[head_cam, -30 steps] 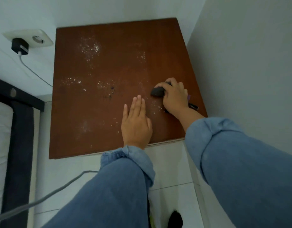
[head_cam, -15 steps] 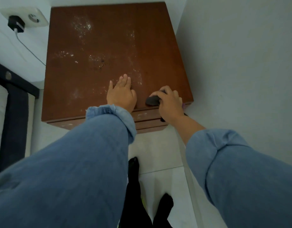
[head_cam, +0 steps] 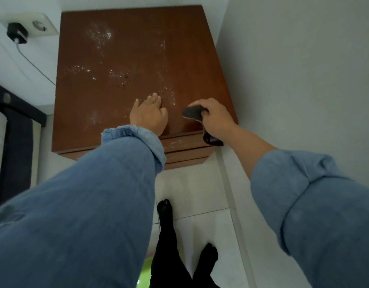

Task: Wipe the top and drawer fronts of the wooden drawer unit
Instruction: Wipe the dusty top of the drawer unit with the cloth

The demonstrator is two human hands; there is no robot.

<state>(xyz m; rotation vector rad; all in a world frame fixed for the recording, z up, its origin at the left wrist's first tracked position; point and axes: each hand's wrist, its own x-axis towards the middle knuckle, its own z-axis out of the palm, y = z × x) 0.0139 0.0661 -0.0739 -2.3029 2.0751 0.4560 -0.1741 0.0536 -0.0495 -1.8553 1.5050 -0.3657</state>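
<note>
Grip: right hand (head_cam: 217,118) curling round dark cloth (head_cam: 191,113), soft, light; left hand (head_cam: 149,115) pressing flat, bracing dusty drawer unit (head_cam: 121,65) top.

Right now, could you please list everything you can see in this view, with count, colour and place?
drawer unit: one, reddish-brown wood, in the corner, top marked with pale smudges
cloth: one, dark grey, at the top's near right edge
socket: one, white, on the wall to the left
plug: one, black with a grey cable, in the socket
bed frame: one, dark, far left
floor tiles: pale, in front of the unit
left hand: flat on the top
right hand: grip round the cloth
sleeves: two, blue denim
feet: two, black socks, on the floor
</note>
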